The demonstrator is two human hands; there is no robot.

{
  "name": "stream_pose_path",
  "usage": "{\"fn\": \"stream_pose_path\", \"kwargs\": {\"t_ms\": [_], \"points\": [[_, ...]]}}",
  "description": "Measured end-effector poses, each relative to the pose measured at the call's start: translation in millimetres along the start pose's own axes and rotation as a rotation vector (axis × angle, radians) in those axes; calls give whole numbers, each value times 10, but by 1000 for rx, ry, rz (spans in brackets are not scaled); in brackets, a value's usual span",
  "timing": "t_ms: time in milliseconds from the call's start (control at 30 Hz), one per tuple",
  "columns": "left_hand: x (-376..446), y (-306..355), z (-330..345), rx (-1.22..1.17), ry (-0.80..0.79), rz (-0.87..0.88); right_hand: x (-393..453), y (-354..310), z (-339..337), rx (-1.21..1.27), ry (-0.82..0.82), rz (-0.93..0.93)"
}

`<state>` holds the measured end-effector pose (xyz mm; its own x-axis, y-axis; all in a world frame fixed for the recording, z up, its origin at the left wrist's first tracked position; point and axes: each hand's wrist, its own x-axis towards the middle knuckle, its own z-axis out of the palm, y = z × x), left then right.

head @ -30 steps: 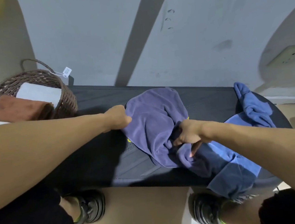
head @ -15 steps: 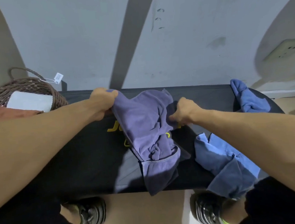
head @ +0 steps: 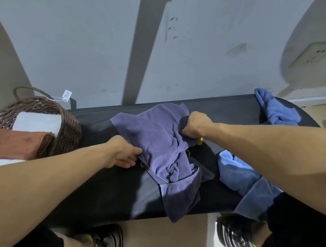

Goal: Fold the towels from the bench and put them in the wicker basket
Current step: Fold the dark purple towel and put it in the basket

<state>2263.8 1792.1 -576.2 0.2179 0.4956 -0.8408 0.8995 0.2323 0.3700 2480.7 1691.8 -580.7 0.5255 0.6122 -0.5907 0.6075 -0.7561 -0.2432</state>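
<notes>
We looked down on a dark worktop [head: 108, 187] set against a grey wall [head: 85, 51], with a purple towel [head: 160, 143] lying rumpled across its middle and one end drooping over the near edge. Our left hand [head: 121, 154] rested at the towel's left edge, fingers pinching the cloth there. Our right hand [head: 196, 125] was fisted round a bunch of the towel at its upper right, knuckles up. A blue towel [head: 242, 179] lay crumpled to the right, partly hidden under our right forearm, one part trailing off the front and another heaped at the far right end of the worktop. At the left end stood the wicker basket [head: 68, 131], holding a folded brown towel [head: 20, 143] in front and a folded white towel [head: 38, 122] behind it, the two touching. A small tag [head: 67, 94] hung from the basket's handle. Below the worktop our two shoes [head: 107, 244] stood on the pale floor.
</notes>
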Motion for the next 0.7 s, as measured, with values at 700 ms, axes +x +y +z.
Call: {"fn": "stream_pose_path", "kwargs": {"t_ms": [700], "points": [[-140,-212,-44,-203,-52,-20,-206,441,-142,438,-238,221]]}}
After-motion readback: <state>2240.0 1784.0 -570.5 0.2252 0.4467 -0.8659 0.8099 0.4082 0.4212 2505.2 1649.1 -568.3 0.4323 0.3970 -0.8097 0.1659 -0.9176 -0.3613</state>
